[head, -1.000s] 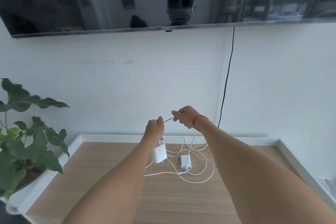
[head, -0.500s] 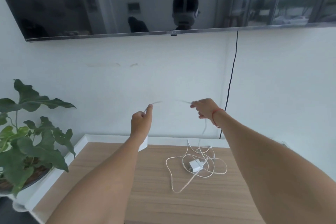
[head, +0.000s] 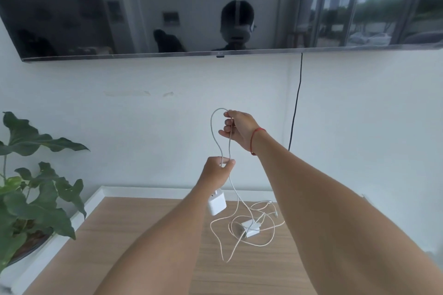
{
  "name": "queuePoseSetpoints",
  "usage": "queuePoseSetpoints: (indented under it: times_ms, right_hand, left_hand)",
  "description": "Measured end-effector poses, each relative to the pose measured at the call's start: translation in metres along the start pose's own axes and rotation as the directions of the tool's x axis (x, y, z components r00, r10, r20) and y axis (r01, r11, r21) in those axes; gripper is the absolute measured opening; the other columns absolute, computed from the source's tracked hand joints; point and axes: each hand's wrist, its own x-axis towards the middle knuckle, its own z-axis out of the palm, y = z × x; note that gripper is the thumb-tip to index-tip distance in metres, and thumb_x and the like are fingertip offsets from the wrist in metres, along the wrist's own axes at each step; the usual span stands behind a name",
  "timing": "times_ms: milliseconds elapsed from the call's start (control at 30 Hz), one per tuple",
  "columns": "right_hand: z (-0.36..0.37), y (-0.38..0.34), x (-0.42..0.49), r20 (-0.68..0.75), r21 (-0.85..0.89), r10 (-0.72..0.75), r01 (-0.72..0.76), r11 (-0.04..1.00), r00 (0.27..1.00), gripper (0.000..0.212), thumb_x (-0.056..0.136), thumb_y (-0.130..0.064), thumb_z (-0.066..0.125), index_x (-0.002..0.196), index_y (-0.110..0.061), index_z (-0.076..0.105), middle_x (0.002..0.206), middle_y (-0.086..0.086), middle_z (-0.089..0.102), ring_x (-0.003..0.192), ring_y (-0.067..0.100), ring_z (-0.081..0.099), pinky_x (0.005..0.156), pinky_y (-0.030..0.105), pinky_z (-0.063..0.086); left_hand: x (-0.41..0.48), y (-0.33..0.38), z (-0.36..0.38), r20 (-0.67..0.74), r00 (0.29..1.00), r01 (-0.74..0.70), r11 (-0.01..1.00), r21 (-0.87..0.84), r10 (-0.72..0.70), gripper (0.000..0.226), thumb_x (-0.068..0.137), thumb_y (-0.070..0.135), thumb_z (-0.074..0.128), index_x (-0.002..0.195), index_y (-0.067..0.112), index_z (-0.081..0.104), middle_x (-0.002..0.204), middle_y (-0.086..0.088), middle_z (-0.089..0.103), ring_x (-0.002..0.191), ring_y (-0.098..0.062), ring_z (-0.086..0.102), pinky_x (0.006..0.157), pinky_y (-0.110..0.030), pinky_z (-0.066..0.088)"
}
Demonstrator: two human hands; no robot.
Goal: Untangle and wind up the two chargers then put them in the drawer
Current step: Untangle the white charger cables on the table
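My left hand [head: 217,171] is raised above the wooden tabletop [head: 148,242] and pinches a white charger cable [head: 214,132]. That cable's white plug block [head: 217,204] hangs just below the hand. My right hand [head: 239,128], with a red string at the wrist, is higher and holds the top of a loop of the same cable. From the hands the cable drops to the table, where it lies tangled with a second white charger block [head: 250,227] and its loose loops of cable [head: 268,239].
A potted green plant [head: 31,189] stands at the left edge of the table. A white raised rim [head: 100,195] borders the tabletop. A dark wall-mounted screen [head: 167,7] hangs above, and a black cord [head: 296,103] runs down the wall behind my right arm.
My hands were spread apart with the cable stretched between them. Now my right hand has come back above the left, folding the cable into a loop, and the plug block hangs in view below my left hand.
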Motion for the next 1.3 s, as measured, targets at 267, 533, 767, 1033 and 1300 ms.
queuePoseSetpoints:
  times_ms: [267, 533, 767, 1033, 1300]
  right_hand:
    - [-0.039, 0.030, -0.005, -0.080, -0.509, 0.139, -0.160, 0.846, 0.987, 0.035, 0.100, -0.017, 0.040, 0.131, -0.008, 0.055, 0.129, 0.010, 0.060, 0.119, 0.025, 0.055, 0.105, 0.040, 0.037]
    - [-0.048, 0.097, -0.009, -0.041, -0.917, 0.262, -0.140, 0.373, 0.964, 0.037, 0.078, -0.048, 0.061, 0.112, -0.035, 0.059, 0.101, 0.000, 0.069, 0.081, 0.022, 0.070, 0.090, 0.037, 0.054]
    - [-0.042, 0.101, -0.013, -0.028, -0.912, 0.223, -0.116, 0.393, 0.974, 0.015, 0.093, -0.014, 0.047, 0.091, -0.008, 0.060, 0.078, 0.009, 0.065, 0.063, 0.023, 0.061, 0.076, 0.035, 0.056]
    - [-0.031, 0.044, 0.002, -0.101, -0.557, -0.056, -0.010, 0.831, 0.993, 0.030, 0.098, -0.018, 0.046, 0.078, -0.002, 0.063, 0.067, 0.012, 0.067, 0.058, 0.024, 0.066, 0.073, 0.038, 0.061]
    - [-0.006, -0.004, -0.003, -0.043, -0.228, -0.121, 0.108, 0.968, 0.992, 0.028, 0.100, -0.018, 0.046, 0.087, 0.002, 0.062, 0.072, 0.014, 0.067, 0.060, 0.023, 0.067, 0.064, 0.029, 0.062]
  left_hand:
    - [0.011, 0.009, -0.010, -0.188, 0.981, -0.003, 0.976, -0.216, -0.038, 0.021, 0.094, 0.023, 0.057, 0.101, 0.013, 0.075, 0.061, 0.002, 0.055, 0.054, -0.014, 0.044, 0.049, -0.022, 0.033]
    - [0.016, 0.035, -0.030, -0.231, 0.969, 0.003, 0.945, -0.328, -0.084, 0.023, 0.095, 0.029, 0.051, 0.098, 0.019, 0.072, 0.054, 0.001, 0.029, 0.046, -0.016, 0.026, 0.046, -0.023, 0.023]
    - [0.011, 0.045, -0.044, -0.234, 0.972, -0.029, 0.964, -0.265, -0.035, 0.019, 0.092, 0.031, 0.057, 0.089, 0.018, 0.071, 0.054, 0.001, 0.032, 0.046, -0.016, 0.029, 0.046, -0.022, 0.025]
    - [0.004, 0.005, -0.047, -0.186, 0.983, -0.005, 1.000, 0.005, 0.005, 0.023, 0.080, 0.031, 0.075, 0.093, 0.012, 0.075, 0.094, 0.003, 0.059, 0.084, -0.012, 0.059, 0.062, -0.016, 0.043]
    - [0.006, 0.007, -0.029, -0.031, 0.999, 0.011, 0.995, -0.098, -0.014, 0.044, 0.074, 0.038, 0.080, 0.112, 0.018, 0.069, 0.113, -0.012, 0.066, 0.076, -0.013, 0.059, 0.063, -0.022, 0.041]
